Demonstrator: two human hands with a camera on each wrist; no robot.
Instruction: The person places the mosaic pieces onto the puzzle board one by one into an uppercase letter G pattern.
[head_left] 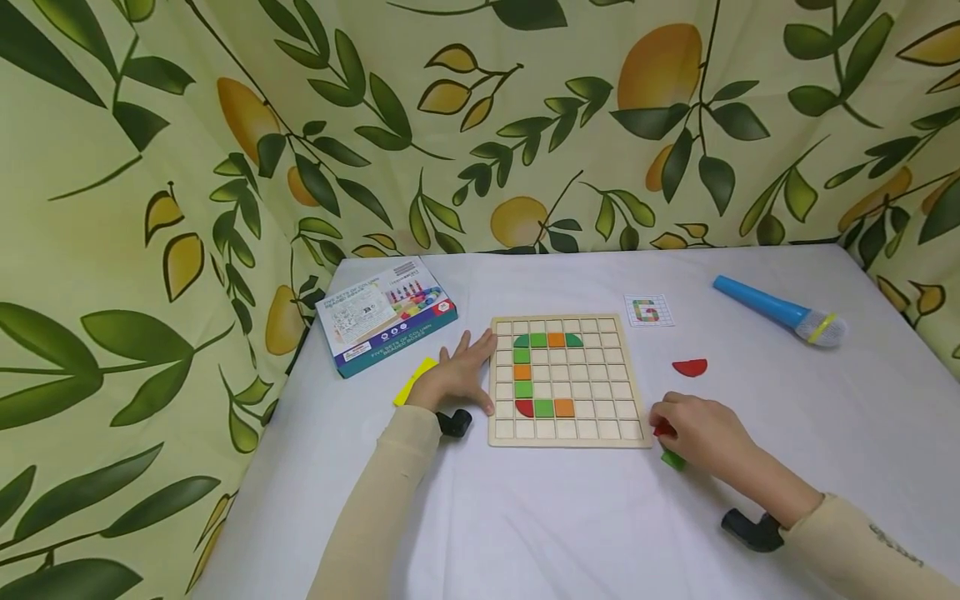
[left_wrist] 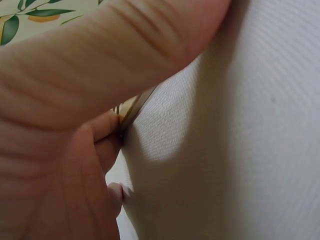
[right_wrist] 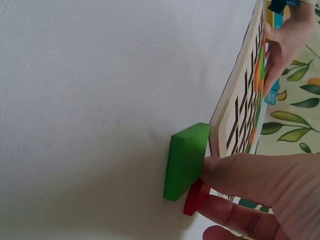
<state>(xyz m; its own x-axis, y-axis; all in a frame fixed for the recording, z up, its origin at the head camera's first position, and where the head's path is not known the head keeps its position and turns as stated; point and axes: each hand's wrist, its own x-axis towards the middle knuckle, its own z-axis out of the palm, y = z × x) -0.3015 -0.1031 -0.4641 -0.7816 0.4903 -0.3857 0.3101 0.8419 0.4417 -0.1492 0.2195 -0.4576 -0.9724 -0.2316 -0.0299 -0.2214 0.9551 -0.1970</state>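
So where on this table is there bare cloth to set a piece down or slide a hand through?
Bare cloth runs along the near edge in front of the grid board, and widely right of it, between the red half-circle and the blue microphone. It is crowded at the board's left, around the left hand, yellow piece and box, and by the right hand.

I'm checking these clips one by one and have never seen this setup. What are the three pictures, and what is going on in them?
No machine here: a person works with bare hands and wears three cameras. The wide picture is from the head; the two close-ups are from the wrists.

On the white table lies a wooden grid board with green, orange and red tiles forming a G. Around it are a pattern card, a game box, a blue microphone, a red half-round piece and a yellow piece.

The left hand rests flat against the board's left edge. The right hand pinches a red piece beside a green tile at the board's corner.
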